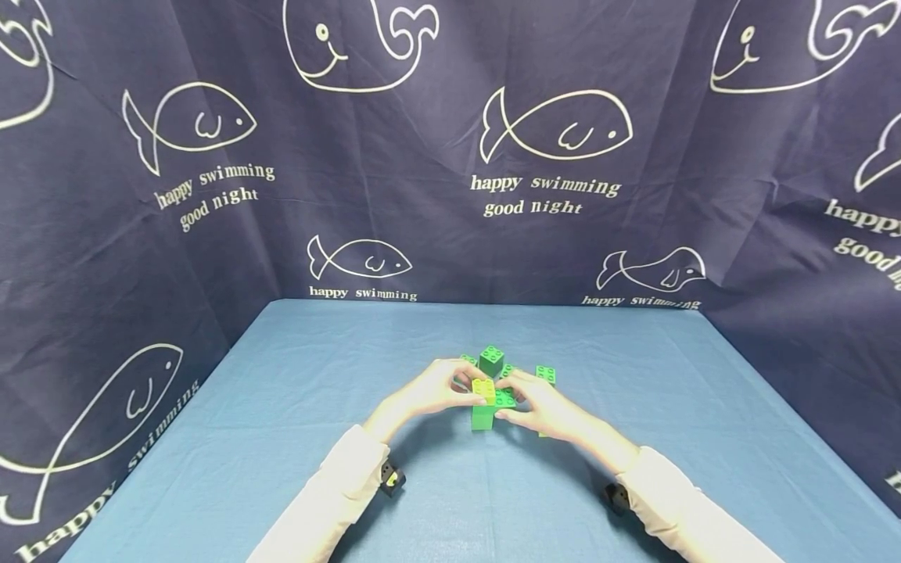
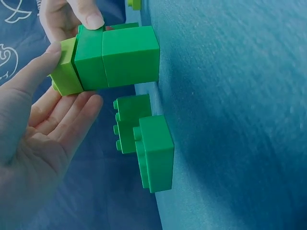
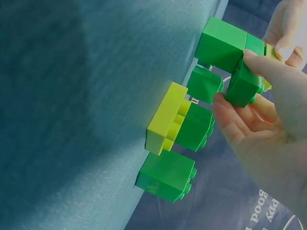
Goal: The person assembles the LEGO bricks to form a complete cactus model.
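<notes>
On the table stands a small stack, with a green brick (image 2: pixel 129 57) at its base and more green above it. My left hand (image 1: pixel 439 387) pinches the yellow-green brick (image 1: pixel 483 389) on top, the thumb on one side and fingers on the other. A slight tilt and gap show between that brick and the green one below it in the left wrist view. From the stack's side juts another green brick (image 3: pixel 243 84), which my right hand (image 1: pixel 542 403) grips between thumb and fingers. The fingers hide part of the upper layer.
Behind the hands lie loose green bricks (image 1: pixel 491 360), and another green brick (image 1: pixel 545 374) sits off to the right. A long yellow-green brick (image 3: pixel 165 117) lies beside green ones near my right hand. Dark printed cloth (image 1: pixel 450 156) hangs behind the blue table (image 1: pixel 317 336).
</notes>
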